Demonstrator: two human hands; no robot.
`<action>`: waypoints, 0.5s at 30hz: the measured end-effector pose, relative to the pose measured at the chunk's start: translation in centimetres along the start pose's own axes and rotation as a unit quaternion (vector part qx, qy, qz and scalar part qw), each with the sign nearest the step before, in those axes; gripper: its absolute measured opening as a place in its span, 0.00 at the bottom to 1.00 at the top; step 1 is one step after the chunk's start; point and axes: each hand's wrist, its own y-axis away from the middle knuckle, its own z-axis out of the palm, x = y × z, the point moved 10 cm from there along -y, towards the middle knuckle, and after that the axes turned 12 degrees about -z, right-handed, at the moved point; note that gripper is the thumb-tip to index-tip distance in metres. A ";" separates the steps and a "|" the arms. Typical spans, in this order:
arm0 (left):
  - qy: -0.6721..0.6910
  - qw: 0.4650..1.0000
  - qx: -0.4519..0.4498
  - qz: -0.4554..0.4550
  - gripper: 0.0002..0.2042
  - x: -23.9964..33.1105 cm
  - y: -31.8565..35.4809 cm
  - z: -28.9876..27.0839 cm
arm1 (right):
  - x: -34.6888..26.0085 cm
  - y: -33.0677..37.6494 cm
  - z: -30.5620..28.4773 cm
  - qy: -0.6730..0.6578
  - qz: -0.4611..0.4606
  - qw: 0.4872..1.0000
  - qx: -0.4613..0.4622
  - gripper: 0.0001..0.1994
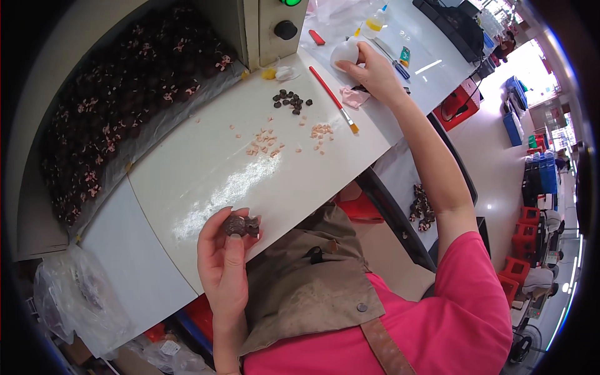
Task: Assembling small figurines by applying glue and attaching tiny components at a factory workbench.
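Note:
My left hand (pixel 226 265) is near the table's front edge, its thumb and fingers closed around a small dark brown figure (pixel 240 225). At the far right, my right hand (pixel 377 70) grips a round white bottle (pixel 344 54). A crumpled pink cloth (pixel 354 96) lies just below that hand. Left of it rests a red-handled brush (pixel 332 97) with yellowish bristles. Between the hands, small dark pieces (pixel 287 100) sit in a loose cluster, and tiny pale pink pieces (pixel 265 141) are scattered nearer to me.
A grey machine housing (pixel 262 31) stands at the back left. Beside it, many dark brown parts with pink bits (pixel 131 94) fill a lined bay. A screwdriver (pixel 400 67), a green packet (pixel 405 56) and a bottle of yellow liquid (pixel 375 22) lie or stand at the back right.

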 end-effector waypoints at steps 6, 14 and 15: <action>-0.015 1.000 0.014 -0.021 0.17 -0.2 -0.4 -0.1 | -4.8 3.5 -1.5 0.126 -0.128 0.984 0.001 0.15; -0.003 0.999 -0.020 -0.042 0.17 -0.5 -0.9 -0.5 | -4.6 5.3 -0.9 -0.094 -0.169 0.974 0.115 0.07; -0.006 0.999 -0.003 -0.043 0.17 -0.5 -0.9 -1.0 | -5.8 5.6 -1.5 -0.096 -0.172 0.970 0.139 0.08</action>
